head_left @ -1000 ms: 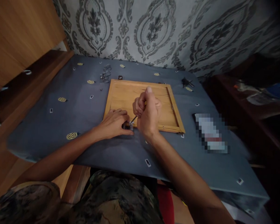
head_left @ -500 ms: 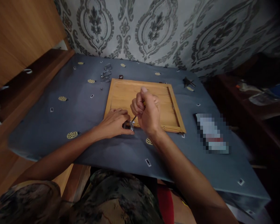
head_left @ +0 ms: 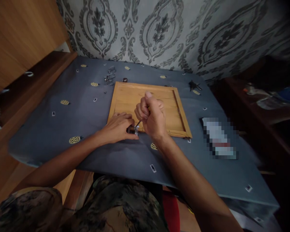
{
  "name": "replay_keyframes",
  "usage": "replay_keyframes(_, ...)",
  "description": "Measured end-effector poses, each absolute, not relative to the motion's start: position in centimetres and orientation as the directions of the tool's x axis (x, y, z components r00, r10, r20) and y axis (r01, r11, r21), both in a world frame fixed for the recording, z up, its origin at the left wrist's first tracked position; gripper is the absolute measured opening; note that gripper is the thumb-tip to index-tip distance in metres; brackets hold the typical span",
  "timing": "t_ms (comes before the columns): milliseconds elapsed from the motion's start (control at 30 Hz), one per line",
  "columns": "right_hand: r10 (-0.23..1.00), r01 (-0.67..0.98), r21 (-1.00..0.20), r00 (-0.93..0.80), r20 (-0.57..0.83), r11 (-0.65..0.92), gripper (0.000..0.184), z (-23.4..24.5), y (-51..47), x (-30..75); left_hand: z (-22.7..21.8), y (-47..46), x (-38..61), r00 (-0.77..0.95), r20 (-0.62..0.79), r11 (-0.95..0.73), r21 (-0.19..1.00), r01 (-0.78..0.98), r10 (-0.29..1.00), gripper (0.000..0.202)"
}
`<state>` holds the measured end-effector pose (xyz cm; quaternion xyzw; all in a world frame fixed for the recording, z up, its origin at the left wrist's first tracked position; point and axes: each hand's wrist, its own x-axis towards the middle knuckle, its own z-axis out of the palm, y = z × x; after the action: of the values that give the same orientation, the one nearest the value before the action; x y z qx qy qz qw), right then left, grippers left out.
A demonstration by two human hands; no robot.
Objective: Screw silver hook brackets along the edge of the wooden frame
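Observation:
A framed wooden panel (head_left: 125, 98) lies flat on the table. At its near edge my left hand (head_left: 118, 128) has thumb and fingers around a small shiny metal fitting (head_left: 136, 130), which looks like a hinge. My right hand (head_left: 151, 115) is a fist, thumb on top, wrapped round the handle of a screwdriver. Most of that handle is hidden in the fist. The thin screwdriver shaft (head_left: 138, 123) slants down to the left, its tip at the metal fitting.
The table has a blue-grey cloth (head_left: 82, 112) with pineapple prints. Loose metal fittings (head_left: 109, 77) lie behind the panel at the left. A small dark object (head_left: 195, 85) sits at the back right, and a blurred-out flat object (head_left: 218, 138) at the right. A patterned curtain (head_left: 157, 32) hangs behind.
Both hands, the screwdriver and the metal fitting stay in nearly the same place. The view has shifted very slightly.

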<state>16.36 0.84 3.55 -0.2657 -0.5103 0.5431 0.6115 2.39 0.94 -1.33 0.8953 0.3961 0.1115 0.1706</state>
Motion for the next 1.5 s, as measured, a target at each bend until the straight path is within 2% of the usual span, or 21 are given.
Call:
replay_keyframes(167, 0.926, -0.392, -0.851, 0.005, 0.377, 0.349, 0.07, 5.0, 0.1, 17.5, -1.1, 0.8, 2.5, 0.661, 0.04, -0.622, 0.386, 0.682, 0.749, 0.04)
replay_keyframes(333, 0.929, -0.382, -0.857, 0.015, 0.369, 0.347, 0.066, 5.4, -0.4, 18.2, -0.9, 0.8, 2.5, 0.66, 0.03, -0.618, 0.388, 0.684, 0.75, 0.04)
replay_keyframes(600, 0.948, -0.406, -0.864, 0.022, 0.318, 0.299, 0.07, 4.0, -0.5, 17.6, -0.9, 0.8, 2.5, 0.659, 0.027, -0.626, 0.343, 0.701, 0.752, 0.044)
replay_keyframes(1067, 0.947, -0.426, -0.857, 0.002, 0.32, 0.291, 0.073, 3.5, -0.2, 17.3, -1.4, 0.9, 2.5, 0.664, 0.054, -0.636, 0.353, 0.686, 0.746, 0.042)
replay_keyframes(1300, 0.938, -0.357, -0.887, -0.073, 0.339, 0.293, 0.076, 3.4, -0.3, 16.9, -2.0, 1.0, 2.3, 0.672, 0.099, -0.643, 0.42, 0.641, 0.734, 0.037)
replay_keyframes(1500, 0.916, -0.363, -0.892, -0.19, 0.352, 0.268, 0.077, 3.3, -0.1, 16.9, -1.7, 0.9, 2.4, 0.674, 0.076, -0.637, 0.418, 0.647, 0.735, 0.036)
